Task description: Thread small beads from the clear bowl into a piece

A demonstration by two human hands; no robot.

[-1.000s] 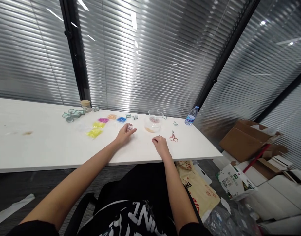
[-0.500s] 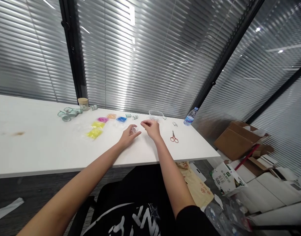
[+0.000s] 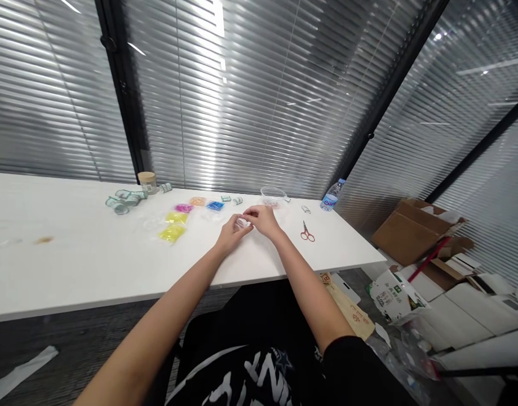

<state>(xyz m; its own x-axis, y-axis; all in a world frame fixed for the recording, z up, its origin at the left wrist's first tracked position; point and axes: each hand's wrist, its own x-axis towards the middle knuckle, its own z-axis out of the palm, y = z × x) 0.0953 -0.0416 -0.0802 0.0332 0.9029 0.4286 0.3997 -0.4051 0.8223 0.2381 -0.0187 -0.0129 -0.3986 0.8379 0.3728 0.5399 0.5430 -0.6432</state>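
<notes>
Above the white table, my left hand (image 3: 232, 234) curls its thumb and fingers around a small clear, whitish round thing (image 3: 242, 222). My right hand (image 3: 262, 219) is closed in a pinch at the top of that thing, its fingertips meeting those of the left; whatever lies between them is too small to make out. Just behind the right hand stands a clear plastic tub (image 3: 273, 194) with small pinkish bits in it. Small bags of beads lie to the left: blue (image 3: 215, 206), orange (image 3: 197, 201), magenta (image 3: 184, 208) and yellow (image 3: 172, 233).
Red-handled scissors (image 3: 307, 233) lie to the right on the white table (image 3: 115, 265). A water bottle (image 3: 332, 195) stands near the right end. Several small clear jars (image 3: 120, 208) and a wooden-lidded jar (image 3: 147, 182) are at the back left. Cardboard boxes (image 3: 415, 228) sit beyond the right edge.
My right hand has come to the round thing in my left hand, so the fingertips now meet where there was a gap. The view has shifted slightly.
</notes>
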